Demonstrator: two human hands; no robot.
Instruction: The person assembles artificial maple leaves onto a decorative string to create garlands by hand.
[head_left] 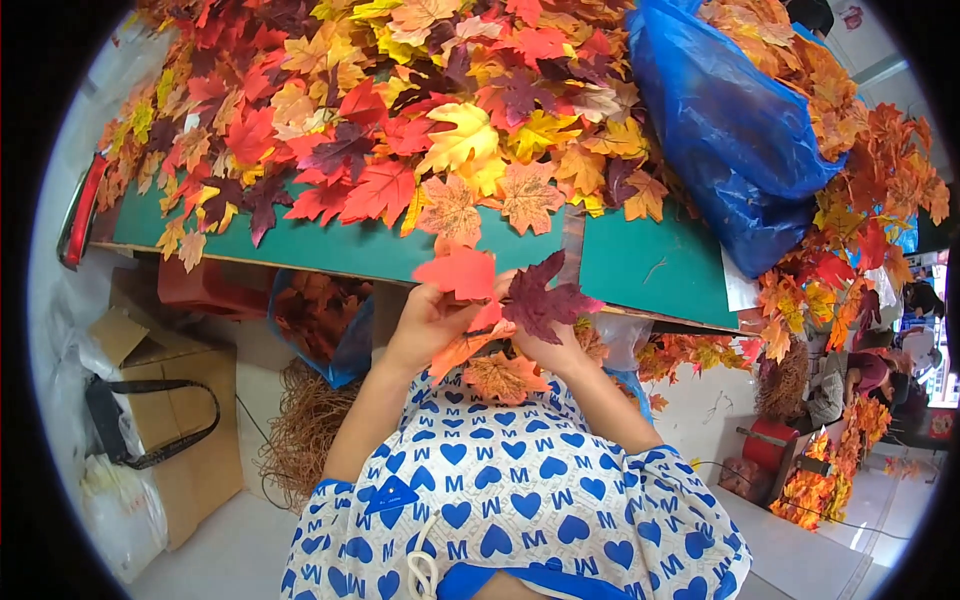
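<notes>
L hand (pixel 425 328) pinching red leaf (pixel 455 272), just off table (pixel 370 245) edge; R hand (pixel 552 350) fingers hidden behind maroon leaf (pixel 546 298), can't tell grip. Risk: loose pinch, red leaf drops; hard tug prob. tears it.

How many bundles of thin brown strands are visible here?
2: one bundle below the table, at the person's left; the other bundle at the picture's right, above a red cylinder. More may be hidden.
</notes>
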